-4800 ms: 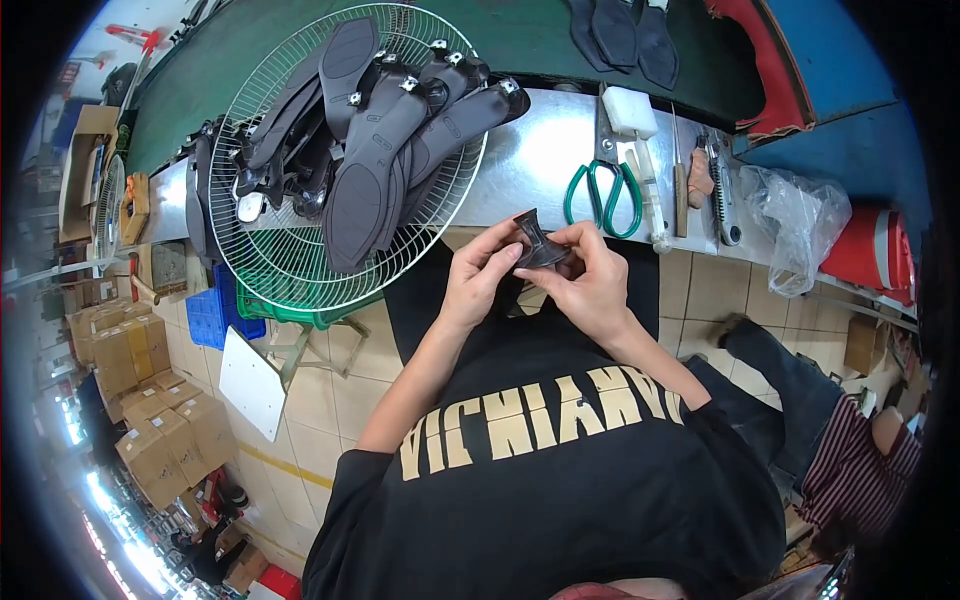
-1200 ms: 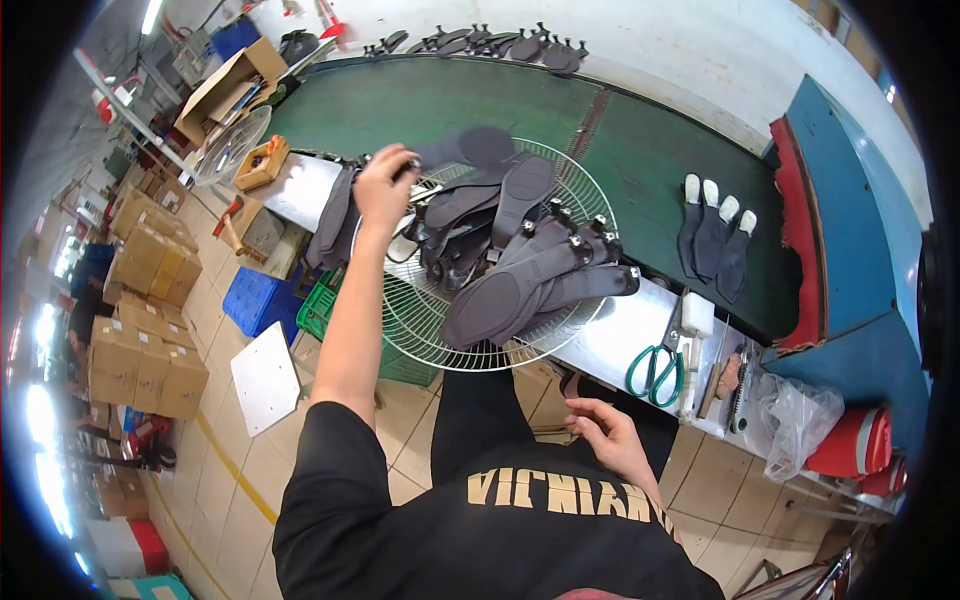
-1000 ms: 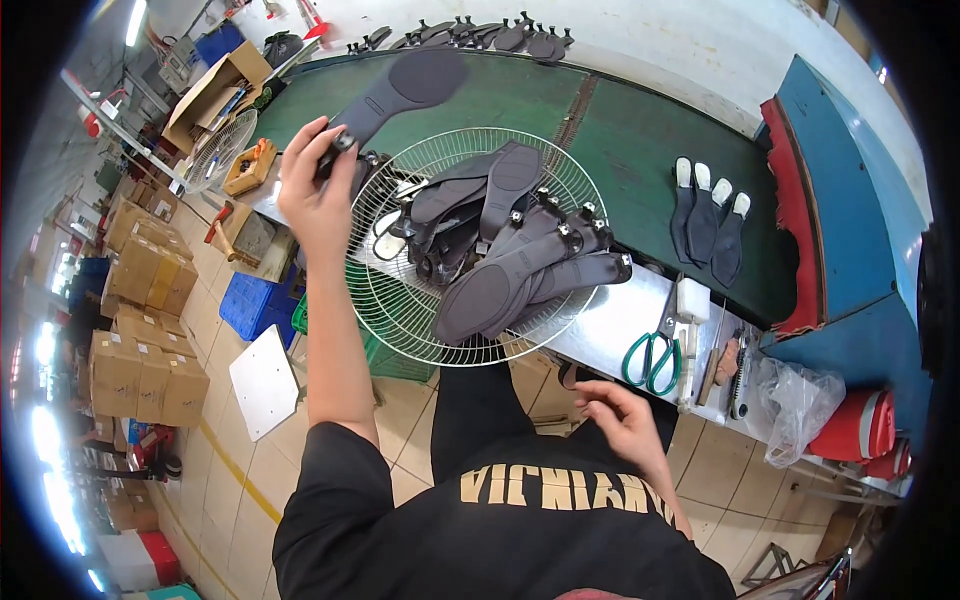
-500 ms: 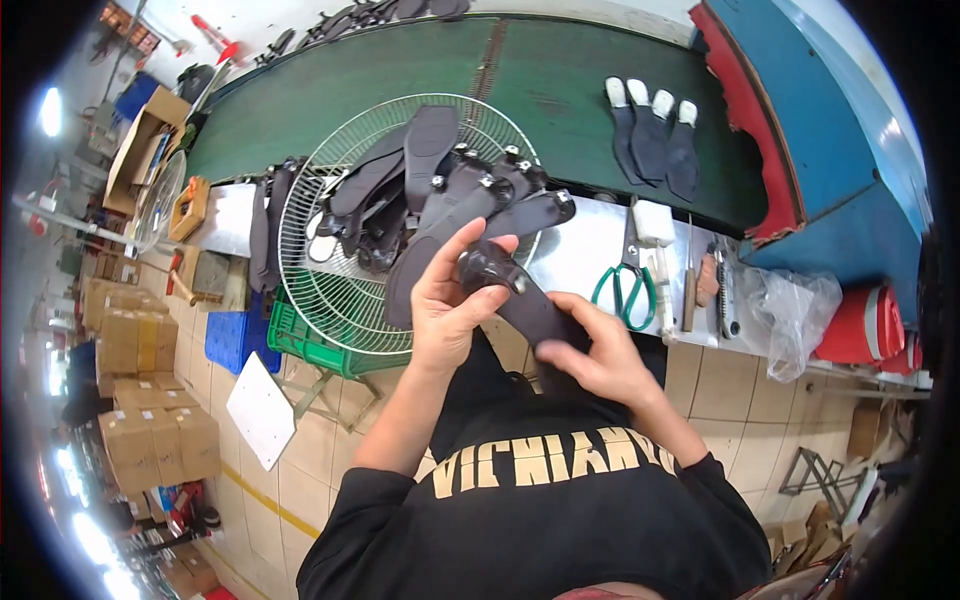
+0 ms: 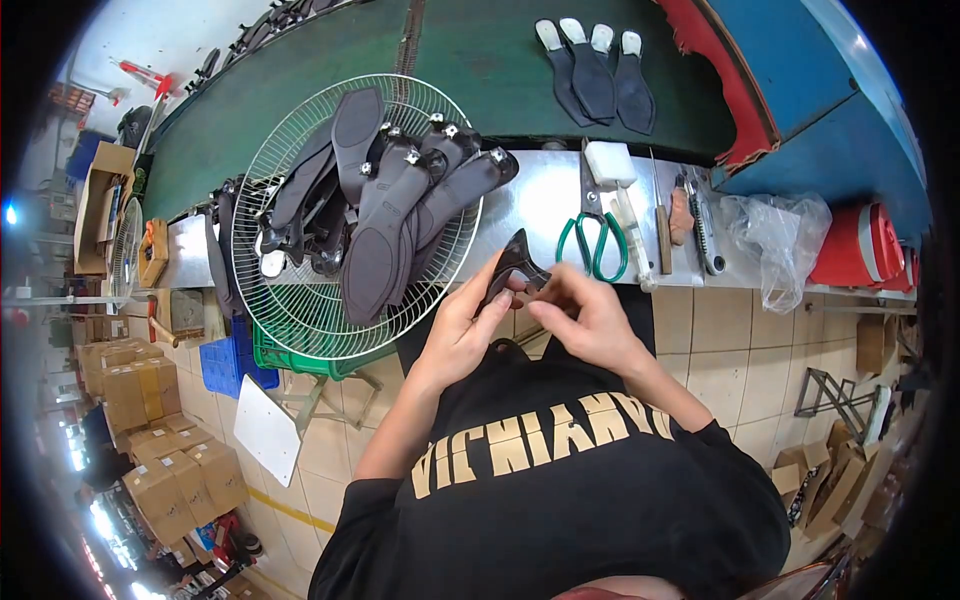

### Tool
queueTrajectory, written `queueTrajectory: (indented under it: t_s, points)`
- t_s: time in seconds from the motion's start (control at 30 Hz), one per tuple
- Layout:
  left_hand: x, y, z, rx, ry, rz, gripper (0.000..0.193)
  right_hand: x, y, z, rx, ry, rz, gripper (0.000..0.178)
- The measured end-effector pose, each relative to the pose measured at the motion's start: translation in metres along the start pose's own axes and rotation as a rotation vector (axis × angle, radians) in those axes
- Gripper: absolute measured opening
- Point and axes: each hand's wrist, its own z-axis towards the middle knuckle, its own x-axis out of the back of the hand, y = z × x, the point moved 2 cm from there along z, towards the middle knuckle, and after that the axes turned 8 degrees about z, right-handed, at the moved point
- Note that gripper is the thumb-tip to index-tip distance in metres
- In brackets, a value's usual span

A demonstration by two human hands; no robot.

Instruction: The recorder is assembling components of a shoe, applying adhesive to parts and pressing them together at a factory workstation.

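A dark shoe sole (image 5: 515,262) is held up in front of my chest, its pointed end toward the metal bench (image 5: 545,205). My left hand (image 5: 463,328) grips its lower edge from the left. My right hand (image 5: 585,318) pinches it from the right, fingertips on its near side. To the left, a round wire fan guard (image 5: 290,300) carries several more dark soles (image 5: 375,240) with small metal fittings.
Green-handled scissors (image 5: 592,245), a white block (image 5: 608,163), knives and a clear plastic bag (image 5: 775,240) lie on the bench. Three dark soles (image 5: 592,75) rest on the green belt (image 5: 450,50). A green crate (image 5: 290,358), a blue crate (image 5: 222,362) and cardboard boxes (image 5: 165,470) stand on the floor at left.
My left hand reached to the fan guard, took a dark sole and brought it back to my chest. Now both hands hold it close together, and my head has tilted down.
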Motion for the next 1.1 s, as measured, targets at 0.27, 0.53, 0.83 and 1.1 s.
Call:
queueTrajectory:
  t_s: [0.27,0.53,0.83,1.1]
  points:
    - [-0.007,-0.006,-0.006,0.153,-0.051,-0.087,0.046,0.004,-0.002,-0.002,0.196,0.069,0.05,0.027]
    - [0.004,-0.018,-0.006,0.131,-0.152,0.262,0.027,0.001,0.001,-0.01,0.182,0.059,0.023,0.021]
    - [0.01,-0.015,-0.004,0.502,-0.206,-0.239,0.035,0.01,-0.003,0.0,0.355,0.025,-0.179,0.034]
    - [0.006,-0.039,-0.01,0.491,-0.303,-0.278,0.044,-0.001,0.012,-0.002,0.198,-0.025,-0.052,0.031]
